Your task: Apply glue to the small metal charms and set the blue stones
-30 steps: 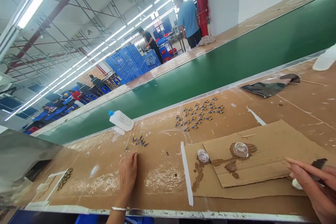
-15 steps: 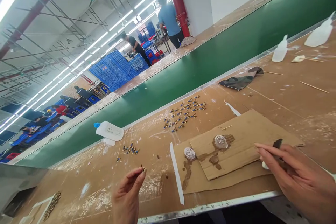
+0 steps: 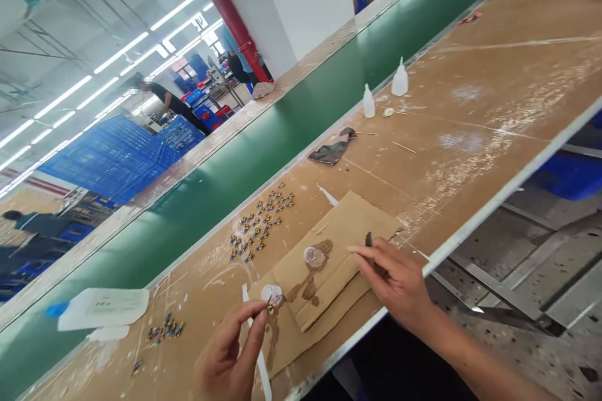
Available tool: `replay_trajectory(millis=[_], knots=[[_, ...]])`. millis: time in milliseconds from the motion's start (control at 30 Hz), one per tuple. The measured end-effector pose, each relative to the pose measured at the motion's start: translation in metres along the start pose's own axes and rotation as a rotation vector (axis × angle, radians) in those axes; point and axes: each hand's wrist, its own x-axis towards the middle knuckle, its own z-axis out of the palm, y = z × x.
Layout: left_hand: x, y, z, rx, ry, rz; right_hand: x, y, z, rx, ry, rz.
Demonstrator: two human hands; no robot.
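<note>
Our left hand (image 3: 230, 351) has moved the small metal part (image 3: 270, 309) to the left end of the cardboard sheets (image 3: 355, 216). This places the part beside the whitish disc (image 3: 269, 292) in view; contact cannot be confirmed. Thumb and forefinger pinch the part. Our right hand (image 3: 399, 272) grips a slim pointed tool (image 3: 352, 249), tip over the cardboard sheets. We cannot tell whether the dark tip (image 3: 369, 239) belongs to it. Blue-and-brass parts (image 3: 165, 329) lie piled near the plastic bottle (image 3: 106, 308).

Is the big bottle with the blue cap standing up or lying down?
The big bottle is lying down: its blue cap points sideways, not up.
</note>
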Motion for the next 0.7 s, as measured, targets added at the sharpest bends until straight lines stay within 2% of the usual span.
replay_trajectory(millis=[133, 267, 400, 700], knots=[[0.025, 0.029, 0.023, 0.151, -0.041, 0.123, -0.001, 0.003, 0.001, 0.054, 0.015, 0.014], [0.043, 0.047, 0.042, 0.243, -0.134, 0.214, 0.0, 0.006, 0.002, 0.091, 0.038, 0.018], [0.055, 0.052, 0.055, 0.335, -0.207, 0.33, 0.001, 0.005, 0.0, 0.109, 0.055, 0.036], [0.069, 0.053, 0.064, 0.44, -0.217, 0.471, 0.003, 0.006, -0.003, 0.123, 0.085, 0.06]])
